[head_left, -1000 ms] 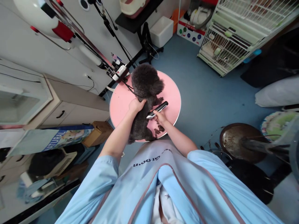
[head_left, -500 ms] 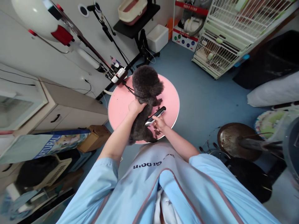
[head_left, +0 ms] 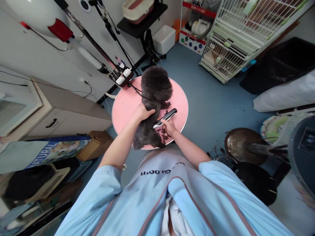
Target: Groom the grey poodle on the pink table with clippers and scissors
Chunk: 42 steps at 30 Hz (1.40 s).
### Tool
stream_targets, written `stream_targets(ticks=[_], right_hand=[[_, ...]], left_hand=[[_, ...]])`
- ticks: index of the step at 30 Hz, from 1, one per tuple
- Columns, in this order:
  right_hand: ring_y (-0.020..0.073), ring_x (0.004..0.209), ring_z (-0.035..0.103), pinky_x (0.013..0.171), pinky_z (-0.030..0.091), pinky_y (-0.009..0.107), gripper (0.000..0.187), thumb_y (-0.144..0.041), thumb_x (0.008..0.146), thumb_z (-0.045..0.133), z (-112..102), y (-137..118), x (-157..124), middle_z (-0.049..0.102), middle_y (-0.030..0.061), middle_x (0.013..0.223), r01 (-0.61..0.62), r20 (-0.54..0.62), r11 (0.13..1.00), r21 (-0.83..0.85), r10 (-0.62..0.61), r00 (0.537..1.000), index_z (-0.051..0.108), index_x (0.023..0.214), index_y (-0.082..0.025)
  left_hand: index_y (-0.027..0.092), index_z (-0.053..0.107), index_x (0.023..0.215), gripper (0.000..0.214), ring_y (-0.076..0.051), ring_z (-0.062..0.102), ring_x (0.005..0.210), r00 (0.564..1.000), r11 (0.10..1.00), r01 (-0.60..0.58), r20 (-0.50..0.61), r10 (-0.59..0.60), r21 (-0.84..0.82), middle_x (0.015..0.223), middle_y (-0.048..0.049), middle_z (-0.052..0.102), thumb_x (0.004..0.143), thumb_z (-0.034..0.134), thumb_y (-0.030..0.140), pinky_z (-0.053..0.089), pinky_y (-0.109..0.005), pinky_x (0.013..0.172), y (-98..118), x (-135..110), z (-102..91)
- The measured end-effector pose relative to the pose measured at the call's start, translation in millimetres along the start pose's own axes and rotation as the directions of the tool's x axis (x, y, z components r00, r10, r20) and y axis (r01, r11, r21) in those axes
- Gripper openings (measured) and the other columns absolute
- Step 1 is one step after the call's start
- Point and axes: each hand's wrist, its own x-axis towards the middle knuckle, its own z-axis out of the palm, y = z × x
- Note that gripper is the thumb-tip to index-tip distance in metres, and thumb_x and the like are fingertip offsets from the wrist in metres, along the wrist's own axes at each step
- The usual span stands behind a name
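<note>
A dark grey curly-haired dog (head_left: pixel 156 83) stands on a round pink grooming table (head_left: pixel 125 108), its head at the far side and a black loop around its neck area. My left hand (head_left: pixel 142 112) is wrapped over the dog's back behind the shoulders, thumb stretched across the fur and the other fingers hidden on the far side. In my right hand (head_left: pixel 168 127) is a black and silver hair clipper (head_left: pixel 165 118), its head end against or very near the dog's flank; contact cannot be made out. Clumps of cut fur (head_left: pixel 162 133) lie beside the dog.
A tool holder (head_left: pixel 124 77) is fixed at the table's back left edge, beside a dryer arm (head_left: pixel 90 57). Cabinets (head_left: pixel 66 121) and a cardboard box (head_left: pixel 95 144) stand left. Wire cages (head_left: pixel 223 59) are back right; a round stool base (head_left: pixel 242 144) is at right.
The dog's head has turned away from the right side. My right hand and the clipper have shifted slightly right, and my left thumb reaches further across the back. The camera view has shifted a little.
</note>
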Motion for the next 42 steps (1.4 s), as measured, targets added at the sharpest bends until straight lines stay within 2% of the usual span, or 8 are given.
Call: stream_targets(ticks=[3, 10, 16, 23, 29, 35, 39, 42], right_hand=[[0.0051, 0.04, 0.036, 0.037, 0.028, 0.019, 0.032, -0.046, 0.067, 0.069, 3, -9, 11, 0.054, -0.0058, 0.052, 0.083, -0.068, 0.996, -0.042, -0.085, 0.994, 0.066, 0.083, -0.019], [0.0085, 0.05, 0.049, 0.047, 0.041, 0.021, 0.026, -0.033, 0.061, 0.074, 10, 6, -26, 0.066, -0.0017, 0.067, 0.1, 0.146, 0.966, -0.239, -0.066, 0.987, 0.066, 0.081, -0.019], [0.0078, 0.044, 0.042, 0.042, 0.035, 0.021, 0.03, -0.043, 0.071, 0.066, 25, -15, -9, 0.056, -0.0034, 0.055, 0.15, -0.086, 0.968, -0.202, -0.17, 0.982, 0.069, 0.087, -0.018], [0.0169, 0.075, 0.064, 0.072, 0.053, 0.031, 0.021, -0.028, 0.064, 0.073, 25, 1, -56, 0.07, 0.002, 0.081, 0.238, 0.18, 0.874, -0.423, -0.176, 0.968, 0.072, 0.084, -0.02], [0.0187, 0.083, 0.064, 0.08, 0.053, 0.034, 0.019, -0.033, 0.072, 0.068, 36, -23, -44, 0.07, 0.0031, 0.09, 0.318, 0.009, 0.859, -0.402, -0.343, 0.939, 0.07, 0.088, -0.022], [0.0189, 0.085, 0.066, 0.08, 0.054, 0.034, 0.029, -0.032, 0.068, 0.073, 29, 6, -68, 0.07, 0.0041, 0.093, 0.325, 0.223, 0.771, -0.547, -0.24, 0.945, 0.069, 0.094, -0.02], [0.0186, 0.082, 0.066, 0.078, 0.055, 0.034, 0.03, -0.031, 0.069, 0.073, 8, 24, -94, 0.07, 0.0044, 0.093, 0.302, 0.267, 0.72, -0.625, -0.167, 0.949, 0.069, 0.096, -0.019], [0.0192, 0.086, 0.067, 0.082, 0.055, 0.035, 0.027, -0.033, 0.072, 0.072, 10, 10, -88, 0.069, 0.0042, 0.094, 0.373, 0.267, 0.721, -0.583, -0.264, 0.927, 0.068, 0.096, -0.021]], left_hand=[[0.005, 0.055, 0.124, 0.076, -0.035, 0.063, 0.109, 0.999, 0.997, -0.001, 0.036, -0.002, 0.078, 0.12, -0.0241, 0.064, 0.073, 0.063, 0.062, 0.05, -0.036, 0.086, -10, -12, 2.6], [0.01, 0.065, 0.11, 0.072, -0.037, 0.065, 0.102, 0.994, 0.991, 0.109, -0.038, -0.106, 0.077, 0.109, -0.0227, 0.069, 0.079, 0.048, 0.072, 0.051, -0.039, 0.082, -16, -10, 17.0], [0.01, 0.066, 0.109, 0.073, -0.038, 0.065, 0.101, 0.99, 0.991, 0.128, -0.063, -0.125, 0.036, 0.107, -0.0224, 0.069, 0.078, 0.05, 0.074, 0.051, -0.041, 0.083, -19, -9, 18.3], [0.009, 0.066, 0.111, 0.074, -0.039, 0.064, 0.101, 0.989, 0.993, 0.119, -0.084, -0.12, -0.008, 0.108, -0.0236, 0.068, 0.079, 0.048, 0.073, 0.051, -0.044, 0.084, -23, -8, 18.3], [0.009, 0.066, 0.109, 0.072, -0.042, 0.063, 0.105, 0.99, 0.991, 0.122, -0.063, -0.126, -0.055, 0.107, -0.0247, 0.067, 0.078, 0.05, 0.072, 0.049, -0.048, 0.088, -25, -8, 19.0], [0.007, 0.066, 0.108, 0.071, -0.045, 0.063, 0.103, 0.987, 0.985, 0.125, -0.084, -0.135, -0.116, 0.107, -0.0269, 0.067, 0.078, 0.053, 0.071, 0.049, -0.053, 0.085, -26, -3, 22.4], [0.01, 0.061, 0.117, 0.066, -0.04, 0.06, 0.112, 0.984, 0.961, -0.086, -0.175, 0.04, -0.264, 0.118, -0.0231, 0.064, 0.073, 0.069, 0.058, 0.047, -0.05, 0.096, -43, -29, 10.5], [0.015, 0.06, 0.122, 0.057, -0.032, 0.052, 0.125, 0.881, 0.852, -0.329, -0.456, 0.122, -0.408, 0.13, -0.0146, 0.059, 0.076, 0.07, 0.047, 0.039, -0.043, 0.108, -76, -71, 11.9]])
